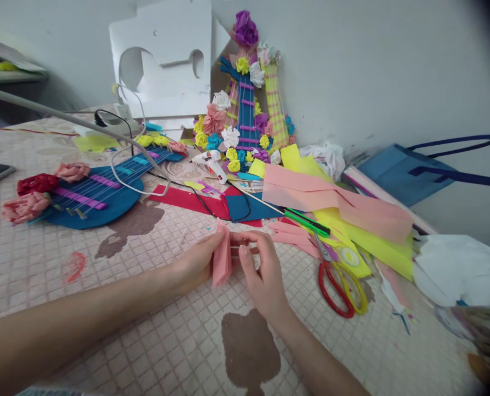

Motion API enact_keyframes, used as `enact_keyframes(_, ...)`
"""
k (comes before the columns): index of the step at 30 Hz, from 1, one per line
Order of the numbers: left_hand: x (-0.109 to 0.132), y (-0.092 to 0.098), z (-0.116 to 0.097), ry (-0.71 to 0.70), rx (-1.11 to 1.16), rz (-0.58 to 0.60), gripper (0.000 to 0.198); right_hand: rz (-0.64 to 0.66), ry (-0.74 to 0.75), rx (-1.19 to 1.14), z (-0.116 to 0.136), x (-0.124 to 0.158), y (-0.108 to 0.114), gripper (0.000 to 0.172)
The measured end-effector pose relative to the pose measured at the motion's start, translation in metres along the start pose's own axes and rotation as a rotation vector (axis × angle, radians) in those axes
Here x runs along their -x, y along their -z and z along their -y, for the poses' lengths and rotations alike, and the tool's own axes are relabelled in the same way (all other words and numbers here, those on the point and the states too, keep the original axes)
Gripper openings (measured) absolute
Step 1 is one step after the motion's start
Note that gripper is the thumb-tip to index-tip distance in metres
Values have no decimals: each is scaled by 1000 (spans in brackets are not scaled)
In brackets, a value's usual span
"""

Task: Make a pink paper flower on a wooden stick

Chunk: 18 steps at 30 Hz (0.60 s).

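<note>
Pink paper, folded into a narrow bundle, is what we have in hand, raised over the desk to the left of the scissors. Our left hand is closed on it, thumb along the near side and fingers behind. Our right hand comes between the paper and the scissors, half open and loosely curled, its thumb standing apart from the bent fingers; the fingertips reach the paper's right edge (whether they touch it, we cannot tell).

We see the scissors lying with their red and yellow handles toward us and their blades pointing away. Just beyond the blades is a green cutter, and some pink scraps lie near the blades on the left. Farther beyond the scissors, a large pink sheet lies partly over some yellow paper.

Well beyond the scissors and to the left, we have a white glue gun. Farther left of the scissors lies a blue guitar with crumpled roses at its wide end. Other decorated guitars stand upright far beyond the scissors, and a blue bag sits beyond them on the right.
</note>
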State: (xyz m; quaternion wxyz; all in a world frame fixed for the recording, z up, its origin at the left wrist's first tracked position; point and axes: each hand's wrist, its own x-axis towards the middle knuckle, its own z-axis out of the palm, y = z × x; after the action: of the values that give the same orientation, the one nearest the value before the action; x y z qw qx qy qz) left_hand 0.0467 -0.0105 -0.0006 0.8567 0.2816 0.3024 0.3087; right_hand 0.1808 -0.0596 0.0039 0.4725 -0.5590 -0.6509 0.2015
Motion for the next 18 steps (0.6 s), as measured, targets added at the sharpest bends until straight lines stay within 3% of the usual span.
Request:
enact_keyframes(7, 11, -9, -3, -132, -165, -84, 39, -53, -199, -118, 3, 0, 2, 19)
enact_keyframes(13, 7, -1, 2, -140, -176, -59, 42, 273, -379, -468, 6, -2, -4, 22)
enact_keyframes(18, 2, 5, 7, -117, -155, 36, 47, 321, -472, -583, 3, -2, -8, 21)
